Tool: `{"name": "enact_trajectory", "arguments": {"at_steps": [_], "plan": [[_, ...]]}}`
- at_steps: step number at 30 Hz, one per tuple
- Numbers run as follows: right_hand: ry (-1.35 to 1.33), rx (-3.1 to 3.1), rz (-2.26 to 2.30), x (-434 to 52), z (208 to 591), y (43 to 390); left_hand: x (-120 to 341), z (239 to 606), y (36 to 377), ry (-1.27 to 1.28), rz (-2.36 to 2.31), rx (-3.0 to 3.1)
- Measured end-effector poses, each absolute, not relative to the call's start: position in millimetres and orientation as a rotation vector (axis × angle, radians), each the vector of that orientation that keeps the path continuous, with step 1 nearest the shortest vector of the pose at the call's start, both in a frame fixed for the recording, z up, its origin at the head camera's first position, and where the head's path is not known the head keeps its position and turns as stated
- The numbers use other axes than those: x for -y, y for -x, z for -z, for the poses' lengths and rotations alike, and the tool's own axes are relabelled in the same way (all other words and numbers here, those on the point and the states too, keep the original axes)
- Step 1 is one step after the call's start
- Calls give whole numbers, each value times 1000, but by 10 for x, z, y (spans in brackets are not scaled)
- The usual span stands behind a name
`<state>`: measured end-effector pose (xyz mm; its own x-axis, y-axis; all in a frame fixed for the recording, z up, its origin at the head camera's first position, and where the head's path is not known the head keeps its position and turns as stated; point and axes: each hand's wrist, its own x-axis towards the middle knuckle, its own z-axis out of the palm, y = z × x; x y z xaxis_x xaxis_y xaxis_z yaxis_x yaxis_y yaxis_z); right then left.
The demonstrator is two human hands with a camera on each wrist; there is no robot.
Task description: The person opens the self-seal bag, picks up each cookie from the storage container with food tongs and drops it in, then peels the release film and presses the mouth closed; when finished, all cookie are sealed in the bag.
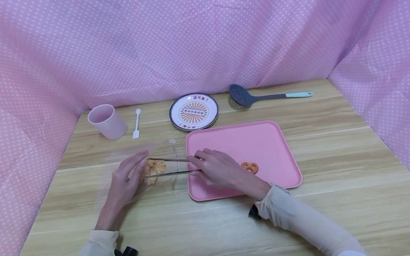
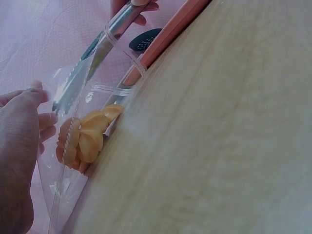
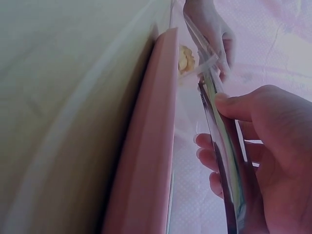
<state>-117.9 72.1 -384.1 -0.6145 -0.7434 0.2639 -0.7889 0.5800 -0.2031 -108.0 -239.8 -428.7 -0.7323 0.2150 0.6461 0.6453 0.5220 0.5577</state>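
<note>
A clear plastic bag (image 1: pixel 158 147) lies on the wooden table, left of a pink tray (image 1: pixel 245 141). Several orange cookies (image 1: pixel 154 169) sit inside it, seen close in the left wrist view (image 2: pixel 85 139). My left hand (image 1: pixel 126 181) rests against the bag's left side with fingers fairly straight. My right hand (image 1: pixel 216 169) grips metal tongs (image 1: pixel 168 160) whose arms reach through the bag's mouth to the cookies, with the tips spread apart. One pretzel-shaped cookie (image 1: pixel 249 167) lies on the tray beside my right wrist. The right wrist view shows the tongs (image 3: pixel 226 146) running along the tray rim (image 3: pixel 151 136).
At the back stand a pink cup (image 1: pixel 106 121), a small white spoon (image 1: pixel 137 123), a patterned plate (image 1: pixel 194 111) and a dark slotted spoon (image 1: pixel 249 96) with a teal handle. Pink dotted cloth walls close in the table on three sides.
</note>
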Motion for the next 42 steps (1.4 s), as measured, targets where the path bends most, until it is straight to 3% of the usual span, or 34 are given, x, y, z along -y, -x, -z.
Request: {"name": "enact_trajectory", "arguments": {"at_steps": [42], "plan": [[-1039,2764,-524,-2119,3917,901,2397,4341,1112,714,1120,2262]]}}
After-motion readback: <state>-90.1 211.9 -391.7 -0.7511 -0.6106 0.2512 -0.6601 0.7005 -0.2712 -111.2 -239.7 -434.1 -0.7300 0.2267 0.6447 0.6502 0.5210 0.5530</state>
